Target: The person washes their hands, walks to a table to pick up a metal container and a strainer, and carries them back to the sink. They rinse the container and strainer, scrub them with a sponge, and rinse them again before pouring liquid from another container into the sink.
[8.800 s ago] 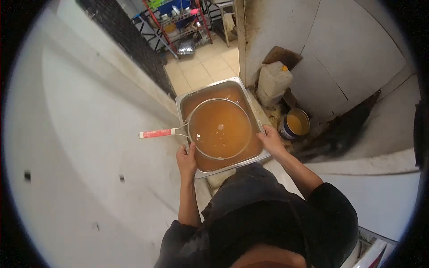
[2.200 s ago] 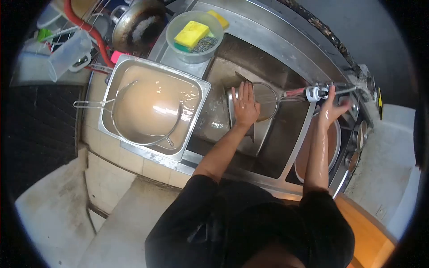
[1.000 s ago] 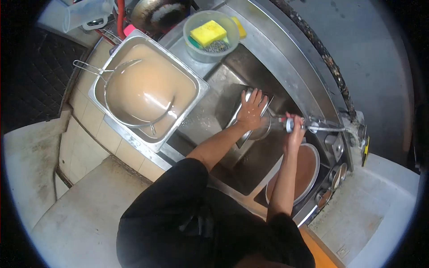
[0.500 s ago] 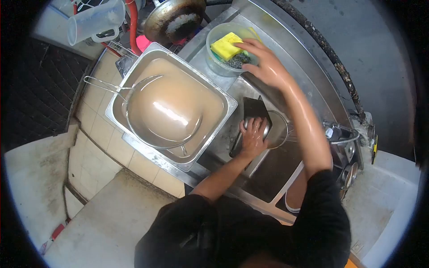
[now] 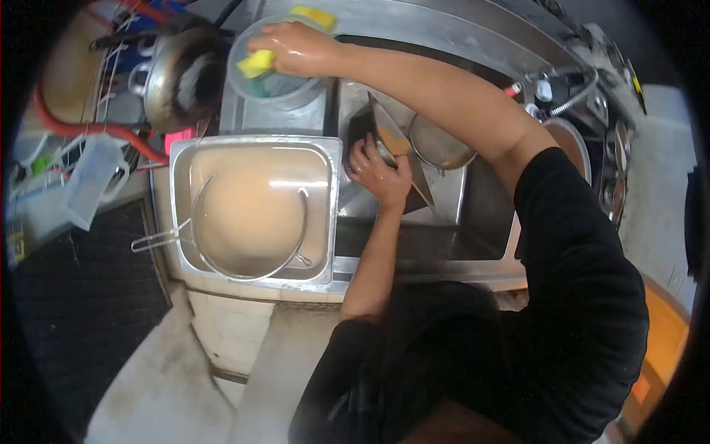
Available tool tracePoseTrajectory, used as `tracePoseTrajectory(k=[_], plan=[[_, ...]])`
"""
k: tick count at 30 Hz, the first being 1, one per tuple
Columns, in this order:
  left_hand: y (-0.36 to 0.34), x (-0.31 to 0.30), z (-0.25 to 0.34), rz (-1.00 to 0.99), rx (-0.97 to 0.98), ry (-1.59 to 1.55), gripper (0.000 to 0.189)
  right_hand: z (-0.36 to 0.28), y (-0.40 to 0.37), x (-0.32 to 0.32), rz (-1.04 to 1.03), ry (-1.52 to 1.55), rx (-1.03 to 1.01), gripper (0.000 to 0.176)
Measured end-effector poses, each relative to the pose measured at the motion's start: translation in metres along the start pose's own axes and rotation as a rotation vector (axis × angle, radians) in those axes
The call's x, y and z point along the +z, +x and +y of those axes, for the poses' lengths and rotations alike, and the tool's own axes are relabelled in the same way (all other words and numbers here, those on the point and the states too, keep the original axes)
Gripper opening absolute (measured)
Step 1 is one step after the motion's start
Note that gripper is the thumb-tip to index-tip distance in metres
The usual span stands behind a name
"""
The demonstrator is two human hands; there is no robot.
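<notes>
My right hand (image 5: 299,50) reaches into a clear plastic tub (image 5: 237,81) at the back of the sink, its fingers closed on a yellow sponge (image 5: 257,64). Greenish contents show at the bottom of the tub. In the sink my left hand (image 5: 381,176) curls around a rounded silver metal piece (image 5: 387,154), whose exact kind is mostly hidden by my fingers. That piece lies against a dark, flat-sided pan or tray (image 5: 362,124) standing tilted in the basin. A round strainer (image 5: 441,152) rests just right of it.
Left of the sink stands a steel container (image 5: 334,214) of cloudy brown water, with a wire-rimmed strainer (image 5: 194,233) in it. A scorched pan (image 5: 166,92) and a plastic jug (image 5: 92,181) are further left. At right is a faucet hose (image 5: 580,96).
My right hand has gone from hovering at the tub's edge to gripping the sponge inside it. My left hand stays on the metal piece. The whole view has turned.
</notes>
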State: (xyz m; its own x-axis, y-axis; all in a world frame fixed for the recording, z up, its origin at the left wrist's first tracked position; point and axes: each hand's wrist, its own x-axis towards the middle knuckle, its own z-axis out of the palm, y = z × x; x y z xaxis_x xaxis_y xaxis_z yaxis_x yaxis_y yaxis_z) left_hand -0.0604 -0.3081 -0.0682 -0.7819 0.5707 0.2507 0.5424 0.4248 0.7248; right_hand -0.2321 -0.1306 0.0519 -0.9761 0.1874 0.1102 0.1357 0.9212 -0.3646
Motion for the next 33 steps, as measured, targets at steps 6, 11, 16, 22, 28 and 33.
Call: tracePoseTrajectory(k=[6,11,16,22,28,33], plan=[[-0.014,0.002,-0.001,-0.044,0.116,0.061,0.065,0.01,0.017,0.02,-0.521,0.064,0.057,0.048],[-0.013,0.006,0.001,-0.066,0.157,0.077,0.066,0.018,0.019,0.014,-1.003,1.009,0.495,0.065],[-0.015,0.032,-0.028,-0.064,0.162,0.144,0.065,-0.008,0.021,0.061,-0.636,0.143,0.023,0.027],[-0.015,0.035,-0.02,0.099,0.358,0.165,0.077,-0.019,0.014,0.043,-0.181,0.061,0.408,0.027],[-0.008,0.031,-0.015,0.024,0.295,0.134,0.058,-0.024,-0.149,-0.025,0.77,0.458,0.076,0.038],[0.003,0.022,-0.008,-0.105,0.165,0.119,0.055,-0.034,-0.347,-0.007,1.208,0.501,0.973,0.035]])
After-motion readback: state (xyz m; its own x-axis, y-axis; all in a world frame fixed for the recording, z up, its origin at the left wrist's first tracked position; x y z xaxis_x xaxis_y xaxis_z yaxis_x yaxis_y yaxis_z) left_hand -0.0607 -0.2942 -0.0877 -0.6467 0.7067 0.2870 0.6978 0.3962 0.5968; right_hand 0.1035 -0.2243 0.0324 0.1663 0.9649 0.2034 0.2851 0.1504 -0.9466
